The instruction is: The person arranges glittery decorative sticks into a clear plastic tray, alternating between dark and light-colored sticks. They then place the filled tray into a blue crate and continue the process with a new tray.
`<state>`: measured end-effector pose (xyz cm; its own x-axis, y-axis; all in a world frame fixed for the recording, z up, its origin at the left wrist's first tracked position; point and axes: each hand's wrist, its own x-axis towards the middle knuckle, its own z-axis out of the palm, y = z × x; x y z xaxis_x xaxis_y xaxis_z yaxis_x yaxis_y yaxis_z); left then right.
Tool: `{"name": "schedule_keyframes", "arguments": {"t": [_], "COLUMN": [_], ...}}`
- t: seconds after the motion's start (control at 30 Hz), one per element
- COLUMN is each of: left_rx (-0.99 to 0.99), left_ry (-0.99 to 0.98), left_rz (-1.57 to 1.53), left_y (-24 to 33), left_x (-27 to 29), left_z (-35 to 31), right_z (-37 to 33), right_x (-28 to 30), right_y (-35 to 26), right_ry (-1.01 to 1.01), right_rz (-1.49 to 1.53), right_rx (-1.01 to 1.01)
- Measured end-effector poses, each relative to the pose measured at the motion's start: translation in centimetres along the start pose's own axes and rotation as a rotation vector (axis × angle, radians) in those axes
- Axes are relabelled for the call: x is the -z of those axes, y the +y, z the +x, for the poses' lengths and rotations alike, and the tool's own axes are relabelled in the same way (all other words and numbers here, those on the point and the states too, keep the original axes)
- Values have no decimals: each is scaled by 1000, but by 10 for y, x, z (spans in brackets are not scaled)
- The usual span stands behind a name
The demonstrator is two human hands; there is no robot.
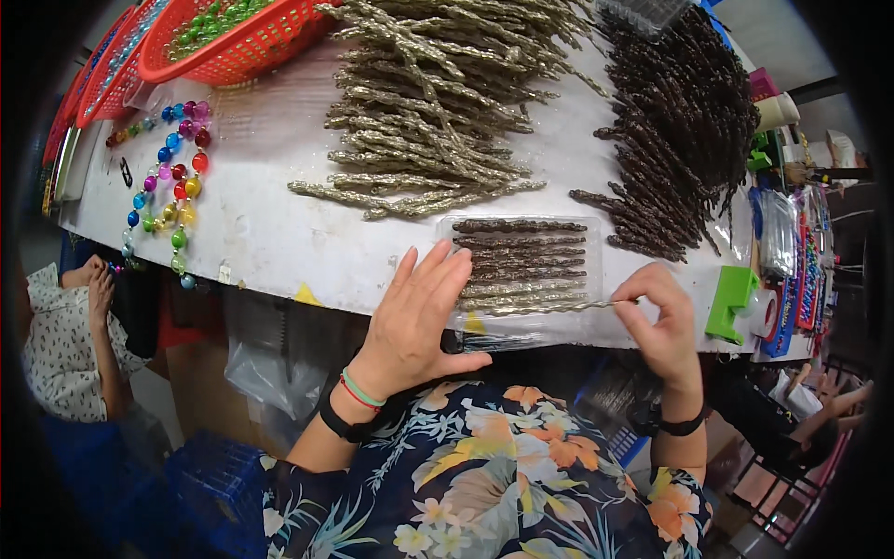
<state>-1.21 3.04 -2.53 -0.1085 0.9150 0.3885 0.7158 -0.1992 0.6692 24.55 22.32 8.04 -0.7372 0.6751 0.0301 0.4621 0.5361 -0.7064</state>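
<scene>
A clear plastic tray [593, 265] lies near the table's front edge, with dark brown twisted glittery sticks [521, 244] laid side by side in its far part. Pale gold sticks [512, 290] of the same kind lie in the near part. My right hand [659, 321] pinches the right end of one gold stick [559, 308], which stretches across the tray's near side. Fingers extended, my left hand [410, 321] rests at the tray's left edge; its fingertips reach the stick ends there. Whether it touches the held stick is unclear.
Behind the tray are a gold stick pile [428, 121] and a dark pile [684, 121]. Colourful bead strings [177, 172] and a red basket [242, 51] of green beads are at left. A green tape dispenser [731, 303] stands right. Other people sit on both sides.
</scene>
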Motion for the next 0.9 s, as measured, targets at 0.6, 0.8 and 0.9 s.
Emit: {"name": "schedule_keyframes", "arguments": {"t": [0.6,0.8,0.9], "left_rx": [-18,25,-17], "left_ry": [-15,-51,-29], "left_rz": [41,75,44], "left_y": [-2,4,1], "left_x": [-2,9,2], "left_z": [1,-2,2], "right_z": [19,110,135], "right_x": [-42,-69,-93], "right_y": [-3,-22,-14], "right_ry": [27,123,145], "right_rz": [-292,-223,-333], "right_rx": [339,445,480]}}
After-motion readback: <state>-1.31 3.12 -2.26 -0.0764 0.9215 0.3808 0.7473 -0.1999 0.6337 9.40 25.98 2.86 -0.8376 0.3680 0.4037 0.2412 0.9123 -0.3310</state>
